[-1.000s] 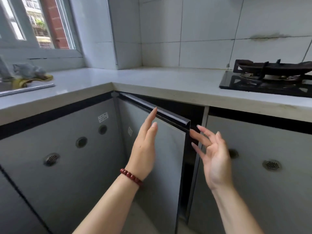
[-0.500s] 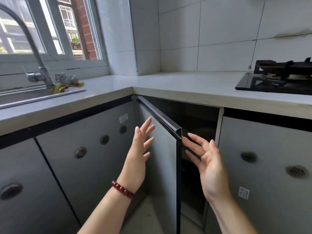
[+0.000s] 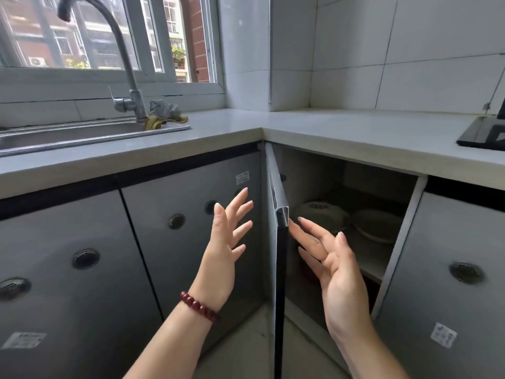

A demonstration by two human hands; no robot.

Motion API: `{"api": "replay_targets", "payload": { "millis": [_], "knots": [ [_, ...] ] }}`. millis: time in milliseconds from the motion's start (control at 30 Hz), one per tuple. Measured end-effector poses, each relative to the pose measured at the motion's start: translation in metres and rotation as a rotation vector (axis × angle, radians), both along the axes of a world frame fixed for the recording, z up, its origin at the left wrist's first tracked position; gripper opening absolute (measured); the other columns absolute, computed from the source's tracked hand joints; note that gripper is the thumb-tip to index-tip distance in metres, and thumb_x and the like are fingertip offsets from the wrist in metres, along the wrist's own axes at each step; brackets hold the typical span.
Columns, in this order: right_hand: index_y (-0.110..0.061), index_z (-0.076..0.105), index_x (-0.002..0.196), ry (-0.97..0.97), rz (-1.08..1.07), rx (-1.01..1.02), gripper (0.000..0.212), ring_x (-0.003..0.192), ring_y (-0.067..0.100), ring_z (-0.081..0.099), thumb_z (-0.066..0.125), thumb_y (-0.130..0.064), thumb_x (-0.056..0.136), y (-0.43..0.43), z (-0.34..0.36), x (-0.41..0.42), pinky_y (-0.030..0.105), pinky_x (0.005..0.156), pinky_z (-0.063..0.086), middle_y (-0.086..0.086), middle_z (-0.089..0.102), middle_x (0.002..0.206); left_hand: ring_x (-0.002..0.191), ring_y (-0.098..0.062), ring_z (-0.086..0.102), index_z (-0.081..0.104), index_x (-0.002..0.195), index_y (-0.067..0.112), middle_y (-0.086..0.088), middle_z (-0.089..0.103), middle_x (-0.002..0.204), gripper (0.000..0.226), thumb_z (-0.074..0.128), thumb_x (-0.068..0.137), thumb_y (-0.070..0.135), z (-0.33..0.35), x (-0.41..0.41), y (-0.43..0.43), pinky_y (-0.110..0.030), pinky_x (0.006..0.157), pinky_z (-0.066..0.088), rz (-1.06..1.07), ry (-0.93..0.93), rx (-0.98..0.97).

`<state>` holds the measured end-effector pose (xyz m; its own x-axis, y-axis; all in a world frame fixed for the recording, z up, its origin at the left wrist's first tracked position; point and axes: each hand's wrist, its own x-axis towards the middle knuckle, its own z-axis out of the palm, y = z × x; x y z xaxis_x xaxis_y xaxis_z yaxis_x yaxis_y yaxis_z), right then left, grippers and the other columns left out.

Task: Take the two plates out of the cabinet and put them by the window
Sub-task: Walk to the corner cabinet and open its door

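Note:
The corner cabinet door (image 3: pixel 278 203) stands wide open, edge-on to me. On the shelf inside lie two pale plates: one (image 3: pixel 321 213) just right of the door's top edge, the other (image 3: pixel 377 224) further right. My left hand (image 3: pixel 225 242), a red bead bracelet on its wrist, is held open with fingers spread on the door's left side. My right hand (image 3: pixel 328 258) hovers open in front of the cabinet opening, its fingertips near the door edge. Neither hand holds anything.
A grey counter (image 3: pixel 232 124) runs below the window (image 3: pixel 109 36), with a steel sink (image 3: pixel 82 132), tall tap (image 3: pixel 131 86) and a crumpled cloth (image 3: pixel 164 113). A black hob (image 3: pixel 483 135) sits at far right. Closed cabinet doors flank the opening; something red sits low inside.
The cabinet door has swung from partly open to fully open, exposing the shelf and two plates. The view has shifted left toward the sink. Both hands stay open beside the door.

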<state>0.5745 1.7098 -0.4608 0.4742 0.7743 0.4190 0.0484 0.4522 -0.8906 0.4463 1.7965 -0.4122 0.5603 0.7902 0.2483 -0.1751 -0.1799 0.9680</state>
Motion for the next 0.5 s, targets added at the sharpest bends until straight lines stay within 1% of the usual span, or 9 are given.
{"api": "replay_targets", "payload": {
  "millis": [67,133,233,267,333,433,500],
  "knots": [
    [-0.027,0.055,0.127,-0.020,0.029,-0.017,0.060,0.128,0.003,0.047,0.016,-0.056,0.091,0.004,0.000,-0.007,0.045,0.114,0.022,-0.013,0.067,0.120,0.128,-0.012,0.044,0.041,0.131,0.047,0.019,0.047,0.139,0.064,0.012,0.079,0.069,-0.001,-0.005,0.004,-0.053,0.110,0.023,0.026,0.007,0.002],
    [-0.030,0.053,0.127,-0.059,0.049,-0.028,0.061,0.129,0.002,0.045,0.016,-0.059,0.089,0.010,0.000,-0.014,0.042,0.114,0.020,-0.015,0.066,0.121,0.127,-0.013,0.044,0.042,0.131,0.047,0.018,0.047,0.138,0.066,0.013,0.075,0.067,-0.004,-0.010,0.008,-0.053,0.110,0.023,0.055,0.009,0.009],
    [-0.032,0.053,0.125,-0.093,0.083,-0.024,0.057,0.128,-0.001,0.044,0.016,-0.058,0.090,0.020,0.000,-0.026,0.032,0.111,0.021,-0.017,0.066,0.120,0.125,-0.011,0.046,0.044,0.129,0.048,0.019,0.049,0.137,0.066,0.013,0.075,0.070,-0.008,-0.019,0.015,-0.051,0.109,0.026,0.092,0.009,0.014],
    [-0.032,0.053,0.124,-0.088,0.100,-0.021,0.055,0.128,0.000,0.044,0.016,-0.056,0.092,0.024,0.001,-0.030,0.032,0.111,0.021,-0.017,0.067,0.119,0.124,-0.011,0.047,0.044,0.129,0.048,0.019,0.049,0.136,0.067,0.014,0.074,0.073,-0.009,-0.022,0.017,-0.051,0.108,0.026,0.103,0.009,0.013],
    [-0.033,0.054,0.123,-0.076,0.132,-0.018,0.052,0.129,0.001,0.044,0.015,-0.051,0.094,0.031,0.001,-0.035,0.036,0.113,0.021,-0.017,0.067,0.118,0.122,-0.009,0.048,0.044,0.129,0.048,0.019,0.050,0.135,0.069,0.015,0.073,0.076,-0.011,-0.028,0.021,-0.050,0.107,0.027,0.129,0.012,0.012],
    [-0.038,0.056,0.121,-0.060,0.187,-0.019,0.051,0.130,0.003,0.044,0.015,-0.053,0.094,0.041,0.002,-0.043,0.043,0.114,0.020,-0.017,0.067,0.120,0.119,-0.006,0.049,0.046,0.127,0.049,0.020,0.052,0.133,0.064,0.013,0.078,0.073,-0.015,-0.039,0.027,-0.046,0.105,0.029,0.168,0.012,0.010],
    [-0.036,0.055,0.124,-0.062,0.212,-0.016,0.052,0.130,0.003,0.044,0.014,-0.051,0.095,0.048,0.002,-0.047,0.045,0.114,0.020,-0.016,0.066,0.121,0.119,-0.006,0.050,0.047,0.126,0.050,0.020,0.053,0.132,0.064,0.013,0.077,0.072,-0.017,-0.045,0.030,-0.045,0.104,0.030,0.189,0.013,0.007]
  ]
}}
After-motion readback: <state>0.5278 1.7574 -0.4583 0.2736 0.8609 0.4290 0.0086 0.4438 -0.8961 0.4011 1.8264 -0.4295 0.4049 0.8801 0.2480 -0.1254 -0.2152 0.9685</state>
